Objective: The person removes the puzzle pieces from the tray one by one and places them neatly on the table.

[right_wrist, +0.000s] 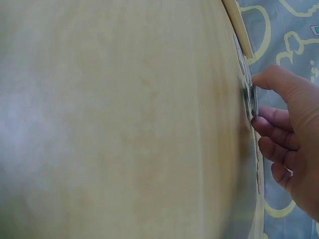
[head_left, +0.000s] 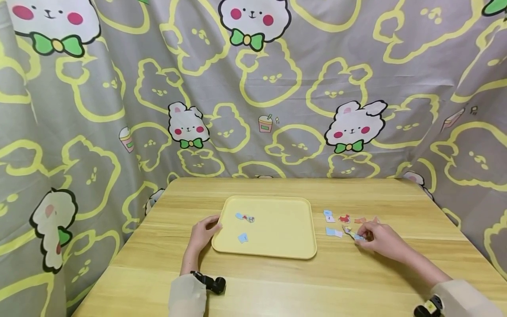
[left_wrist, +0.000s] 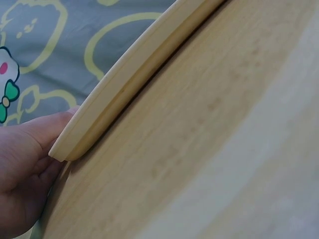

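A yellow tray (head_left: 273, 229) lies on the wooden table. At its left edge my left hand (head_left: 203, 232) holds the rim, with the thumb against it and the other fingers curled lower down, as the left wrist view shows. On the tray sit a light blue paper cutout (head_left: 243, 238) and a small cluster of colourful cutouts (head_left: 245, 218). To the right of the tray, my right hand (head_left: 382, 241) pinches a small blue and yellow paper cutout (head_left: 358, 237) between thumb and fingertips, just over the table. In the right wrist view this cutout (right_wrist: 255, 102) appears edge-on.
Beside the tray's right edge lie blue and white cutouts (head_left: 334, 232), another blue one (head_left: 328, 215), a red one (head_left: 344, 218) and orange ones (head_left: 360, 220), partly behind the right hand. A patterned grey curtain (head_left: 253, 145) hangs behind the table (head_left: 253, 281) and along its sides.
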A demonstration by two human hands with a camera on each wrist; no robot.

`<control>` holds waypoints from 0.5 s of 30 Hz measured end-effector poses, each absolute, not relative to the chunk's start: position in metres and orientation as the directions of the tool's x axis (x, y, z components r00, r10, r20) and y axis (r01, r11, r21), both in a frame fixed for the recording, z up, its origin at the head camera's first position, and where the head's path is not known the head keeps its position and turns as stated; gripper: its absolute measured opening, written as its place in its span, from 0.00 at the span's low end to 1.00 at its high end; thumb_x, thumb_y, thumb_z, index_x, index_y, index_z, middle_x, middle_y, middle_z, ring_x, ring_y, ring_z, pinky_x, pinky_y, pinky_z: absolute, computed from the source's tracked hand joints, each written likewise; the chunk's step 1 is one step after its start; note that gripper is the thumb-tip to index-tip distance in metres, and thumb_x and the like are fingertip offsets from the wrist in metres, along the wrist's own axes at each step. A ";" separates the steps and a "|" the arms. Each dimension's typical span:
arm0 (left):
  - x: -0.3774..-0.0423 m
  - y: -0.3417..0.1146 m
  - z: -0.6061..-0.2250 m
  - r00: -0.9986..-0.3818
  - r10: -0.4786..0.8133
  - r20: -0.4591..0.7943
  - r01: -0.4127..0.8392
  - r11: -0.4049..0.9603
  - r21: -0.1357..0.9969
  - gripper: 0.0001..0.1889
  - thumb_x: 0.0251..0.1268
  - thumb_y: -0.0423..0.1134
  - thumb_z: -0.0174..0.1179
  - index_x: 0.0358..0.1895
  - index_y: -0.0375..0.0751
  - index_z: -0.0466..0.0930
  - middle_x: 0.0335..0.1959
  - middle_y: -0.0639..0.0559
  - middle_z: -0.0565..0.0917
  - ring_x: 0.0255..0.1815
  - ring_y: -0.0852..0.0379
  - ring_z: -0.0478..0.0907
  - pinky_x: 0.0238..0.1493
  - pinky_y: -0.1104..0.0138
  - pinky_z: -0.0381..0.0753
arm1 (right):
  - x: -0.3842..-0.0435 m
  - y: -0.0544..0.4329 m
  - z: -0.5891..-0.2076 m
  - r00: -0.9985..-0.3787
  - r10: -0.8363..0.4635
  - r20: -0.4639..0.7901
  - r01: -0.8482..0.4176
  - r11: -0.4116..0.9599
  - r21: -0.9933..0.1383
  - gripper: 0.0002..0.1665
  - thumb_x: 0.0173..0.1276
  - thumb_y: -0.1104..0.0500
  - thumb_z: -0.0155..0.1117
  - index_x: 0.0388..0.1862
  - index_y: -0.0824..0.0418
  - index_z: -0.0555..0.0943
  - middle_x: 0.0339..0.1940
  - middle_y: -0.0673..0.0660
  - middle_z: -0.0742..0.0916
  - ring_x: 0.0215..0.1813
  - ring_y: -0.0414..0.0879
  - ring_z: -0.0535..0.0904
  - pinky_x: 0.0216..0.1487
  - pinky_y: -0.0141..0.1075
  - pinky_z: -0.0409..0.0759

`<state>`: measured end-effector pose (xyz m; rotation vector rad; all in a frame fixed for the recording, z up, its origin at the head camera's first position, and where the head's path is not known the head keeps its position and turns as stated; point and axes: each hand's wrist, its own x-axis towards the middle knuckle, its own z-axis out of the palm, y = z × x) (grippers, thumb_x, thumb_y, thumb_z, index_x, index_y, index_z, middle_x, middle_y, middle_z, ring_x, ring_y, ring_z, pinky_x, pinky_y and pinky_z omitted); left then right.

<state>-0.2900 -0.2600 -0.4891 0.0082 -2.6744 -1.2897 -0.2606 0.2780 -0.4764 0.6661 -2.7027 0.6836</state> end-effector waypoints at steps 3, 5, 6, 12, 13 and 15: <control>-0.290 -0.260 -0.489 -0.985 -0.079 0.152 0.069 0.628 0.775 0.21 0.65 0.39 0.64 0.61 0.40 0.80 0.60 0.41 0.82 0.67 0.40 0.73 0.72 0.50 0.69 | -0.262 0.279 -0.478 -0.845 -0.373 0.383 -0.506 0.790 -0.347 0.12 0.52 0.58 0.77 0.27 0.51 0.80 0.21 0.39 0.76 0.24 0.25 0.64 0.28 0.26 0.66; -0.291 -0.260 -0.489 -0.986 -0.079 0.148 0.066 0.627 0.776 0.21 0.65 0.39 0.64 0.61 0.40 0.80 0.61 0.41 0.81 0.68 0.40 0.73 0.72 0.50 0.69 | -0.262 0.279 -0.479 -0.845 -0.373 0.383 -0.503 0.797 -0.335 0.12 0.52 0.57 0.78 0.27 0.51 0.80 0.20 0.38 0.76 0.24 0.25 0.64 0.29 0.26 0.66; -0.291 -0.260 -0.488 -0.986 -0.079 0.145 0.064 0.628 0.775 0.21 0.65 0.39 0.64 0.61 0.40 0.79 0.61 0.41 0.81 0.68 0.40 0.73 0.72 0.49 0.69 | -0.262 0.279 -0.479 -0.845 -0.374 0.383 -0.503 0.799 -0.329 0.12 0.52 0.57 0.78 0.27 0.51 0.80 0.20 0.38 0.76 0.24 0.25 0.64 0.29 0.26 0.66; -0.290 -0.259 -0.488 -0.987 -0.078 0.141 0.060 0.633 0.772 0.21 0.66 0.38 0.63 0.61 0.40 0.79 0.61 0.41 0.81 0.68 0.40 0.72 0.72 0.48 0.69 | -0.262 0.279 -0.477 -0.842 -0.377 0.387 -0.497 0.821 -0.281 0.12 0.51 0.56 0.78 0.27 0.51 0.80 0.20 0.39 0.76 0.24 0.26 0.65 0.31 0.30 0.70; -0.290 -0.260 -0.489 -0.987 -0.079 0.142 0.060 0.632 0.773 0.21 0.66 0.38 0.63 0.61 0.40 0.79 0.61 0.41 0.81 0.68 0.40 0.72 0.72 0.48 0.69 | -0.262 0.279 -0.477 -0.839 -0.380 0.389 -0.498 0.823 -0.273 0.12 0.51 0.56 0.78 0.27 0.51 0.80 0.20 0.39 0.76 0.25 0.26 0.65 0.32 0.31 0.71; -0.290 -0.260 -0.489 -0.986 -0.078 0.147 0.066 0.629 0.775 0.21 0.65 0.39 0.64 0.61 0.40 0.79 0.60 0.40 0.81 0.68 0.39 0.72 0.72 0.48 0.68 | -0.262 0.279 -0.477 -0.832 -0.386 0.398 -0.506 0.823 -0.260 0.13 0.50 0.56 0.78 0.27 0.51 0.80 0.21 0.39 0.76 0.25 0.26 0.66 0.32 0.32 0.72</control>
